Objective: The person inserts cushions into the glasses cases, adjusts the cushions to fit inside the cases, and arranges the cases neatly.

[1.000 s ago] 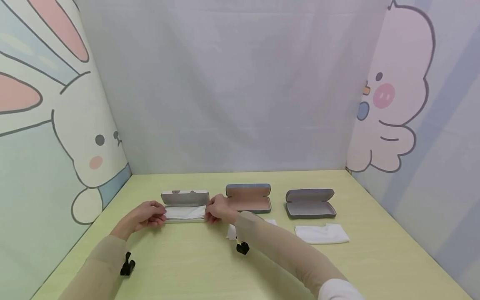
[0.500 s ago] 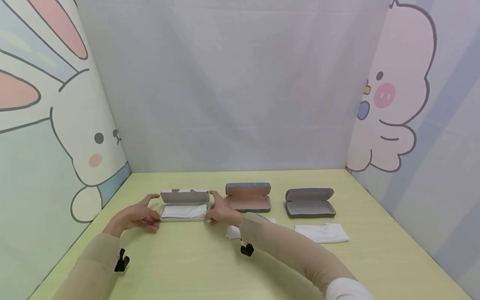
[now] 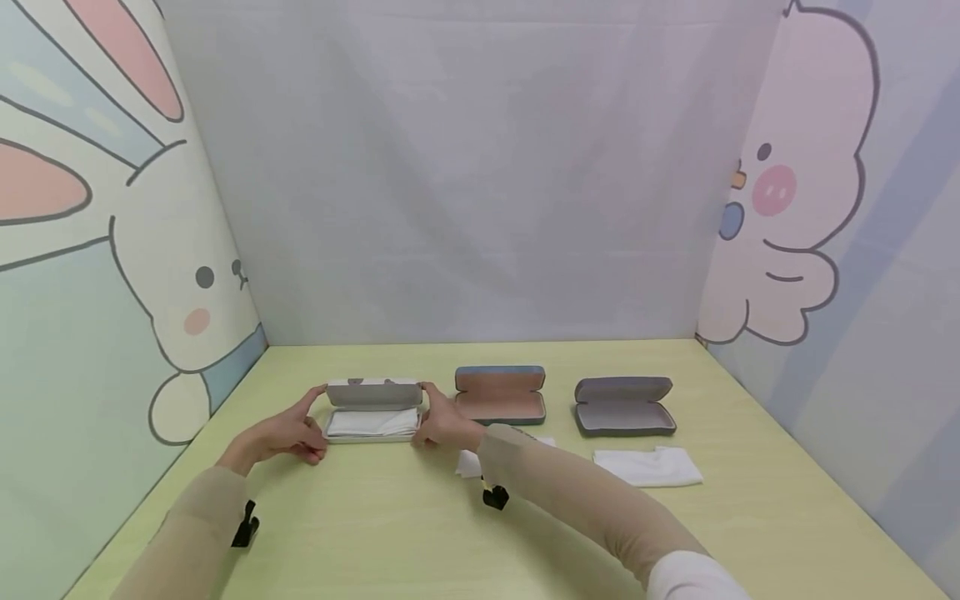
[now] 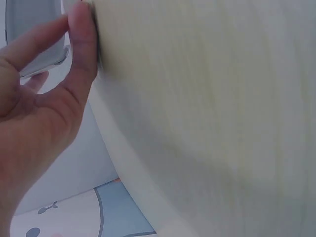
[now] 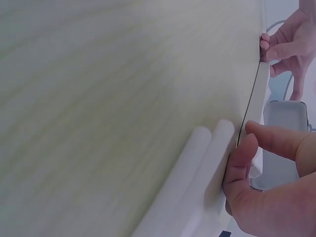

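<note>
An open glasses case with a grey lining and pale patterned lid stands at the left of the table. A white folded cloth lies in its base. At the case's left end, my left hand has its index finger up at the lid corner and its other fingers bent beside the base. My right hand holds the right end, one finger raised to the lid corner. The right wrist view shows thumb and finger at the base's edge, with the lid behind.
A blue glasses case with a pinkish lining stands open to the right, then an open grey case. One white folded cloth lies before the grey case. Another white cloth is partly hidden under my right forearm.
My left hand let go of the left end, spread its fingers, then came back against the case with its index finger at the lid. My right index finger rose to the lid's right corner.
</note>
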`<state>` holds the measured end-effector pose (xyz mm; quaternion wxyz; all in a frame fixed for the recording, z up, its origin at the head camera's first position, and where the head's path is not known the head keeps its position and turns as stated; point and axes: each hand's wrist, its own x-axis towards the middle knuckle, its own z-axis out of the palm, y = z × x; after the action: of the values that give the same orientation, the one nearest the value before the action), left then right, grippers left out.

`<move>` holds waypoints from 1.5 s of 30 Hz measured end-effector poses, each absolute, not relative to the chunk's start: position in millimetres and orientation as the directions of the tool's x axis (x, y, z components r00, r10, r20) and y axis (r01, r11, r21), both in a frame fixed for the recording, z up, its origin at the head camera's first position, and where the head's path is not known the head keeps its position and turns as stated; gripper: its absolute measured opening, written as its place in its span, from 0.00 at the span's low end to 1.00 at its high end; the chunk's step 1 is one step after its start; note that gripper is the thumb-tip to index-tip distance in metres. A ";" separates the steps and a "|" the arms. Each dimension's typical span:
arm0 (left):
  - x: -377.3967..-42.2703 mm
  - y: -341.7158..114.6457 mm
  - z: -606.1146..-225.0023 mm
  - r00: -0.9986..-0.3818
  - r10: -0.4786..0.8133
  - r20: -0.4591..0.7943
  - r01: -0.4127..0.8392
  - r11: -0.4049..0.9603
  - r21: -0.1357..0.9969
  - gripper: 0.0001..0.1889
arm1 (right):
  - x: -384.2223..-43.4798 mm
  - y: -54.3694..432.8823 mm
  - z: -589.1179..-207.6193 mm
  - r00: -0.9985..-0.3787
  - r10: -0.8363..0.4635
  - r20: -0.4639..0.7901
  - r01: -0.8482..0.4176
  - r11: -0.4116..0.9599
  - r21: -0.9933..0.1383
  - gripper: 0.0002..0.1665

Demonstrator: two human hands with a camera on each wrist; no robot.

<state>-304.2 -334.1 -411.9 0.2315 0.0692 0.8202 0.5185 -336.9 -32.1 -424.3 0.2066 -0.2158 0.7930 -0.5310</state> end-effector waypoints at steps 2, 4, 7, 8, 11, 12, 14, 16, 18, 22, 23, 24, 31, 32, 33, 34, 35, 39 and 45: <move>-305.5 -333.9 -414.6 -0.891 0.346 -0.294 -0.112 0.459 0.881 0.55 | -336.8 -31.3 -424.3 -0.821 -0.563 -0.095 -0.130 0.348 -0.929 0.57; -306.3 -333.6 -417.2 -0.899 0.338 -0.280 -0.100 0.463 0.881 0.55 | -336.9 -30.9 -424.6 -0.821 -0.563 -0.090 -0.137 0.348 -0.927 0.57; -306.7 -332.3 -419.4 -0.908 0.320 -0.271 -0.097 0.469 0.878 0.56 | -337.8 -31.0 -425.2 -0.820 -0.565 -0.094 -0.133 0.348 -0.928 0.58; -306.8 -331.9 -420.0 -0.910 0.314 -0.269 -0.096 0.472 0.877 0.56 | -338.3 -31.1 -425.4 -0.819 -0.566 -0.096 -0.133 0.350 -0.927 0.58; -307.4 -330.6 -419.4 -0.913 0.299 -0.279 -0.106 0.486 0.868 0.57 | -340.0 -31.8 -426.5 -0.823 -0.559 -0.103 -0.135 0.367 -0.920 0.58; -307.9 -330.4 -419.5 -0.913 0.297 -0.280 -0.106 0.492 0.864 0.57 | -340.6 -32.1 -427.1 -0.826 -0.554 -0.102 -0.140 0.377 -0.916 0.58; -308.6 -329.7 -419.3 -0.913 0.294 -0.283 -0.106 0.499 0.860 0.57 | -341.2 -32.6 -428.0 -0.832 -0.545 -0.100 -0.147 0.392 -0.908 0.58; -308.9 -329.4 -419.0 -0.914 0.295 -0.280 -0.101 0.502 0.859 0.57 | -341.5 -33.3 -428.6 -0.838 -0.538 -0.094 -0.158 0.404 -0.901 0.58; -308.9 -329.5 -419.3 -0.915 0.296 -0.274 -0.097 0.498 0.862 0.57 | -341.3 -33.7 -428.6 -0.842 -0.532 -0.091 -0.163 0.411 -0.897 0.58; -308.6 -330.3 -420.0 -0.917 0.302 -0.261 -0.087 0.486 0.870 0.58 | -340.4 -33.7 -428.0 -0.845 -0.526 -0.090 -0.165 0.418 -0.894 0.57; -308.6 -330.4 -420.1 -0.917 0.304 -0.259 -0.085 0.485 0.871 0.58 | -340.1 -33.5 -427.8 -0.847 -0.524 -0.092 -0.160 0.417 -0.895 0.56; -308.4 -330.4 -419.9 -0.917 0.306 -0.256 -0.083 0.482 0.872 0.58 | -340.1 -33.4 -427.8 -0.849 -0.521 -0.093 -0.158 0.417 -0.895 0.56; -307.6 -330.1 -418.3 -0.914 0.321 -0.249 -0.079 0.463 0.883 0.57 | -341.3 -33.3 -431.8 -0.858 -0.508 -0.073 -0.159 0.397 -0.904 0.52; -307.4 -330.2 -418.0 -0.913 0.324 -0.248 -0.077 0.461 0.884 0.57 | -341.5 -33.2 -432.2 -0.856 -0.512 -0.068 -0.163 0.393 -0.905 0.51; -307.2 -330.3 -417.7 -0.912 0.327 -0.246 -0.075 0.458 0.886 0.57 | -341.9 -33.2 -432.3 -0.856 -0.513 -0.065 -0.162 0.387 -0.908 0.51; -307.0 -330.4 -417.5 -0.911 0.331 -0.245 -0.073 0.455 0.887 0.57 | -342.2 -33.1 -432.7 -0.855 -0.514 -0.062 -0.164 0.384 -0.909 0.50; -306.7 -330.4 -417.1 -0.910 0.334 -0.244 -0.073 0.453 0.889 0.57 | -342.3 -33.0 -432.9 -0.853 -0.518 -0.062 -0.165 0.381 -0.910 0.49; -305.8 -329.8 -416.1 -0.908 0.342 -0.242 -0.069 0.449 0.891 0.56 | -342.0 -31.8 -433.4 -0.846 -0.530 -0.058 -0.171 0.373 -0.912 0.47; -305.5 -329.6 -416.3 -0.906 0.357 -0.226 -0.047 0.447 0.893 0.50 | -341.8 -31.1 -432.5 -0.836 -0.547 -0.050 -0.176 0.354 -0.919 0.43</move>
<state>-305.5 -329.6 -416.3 0.1950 0.0936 0.8279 0.5175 -341.8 -31.1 -432.5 0.1775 -0.2250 0.8033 -0.5220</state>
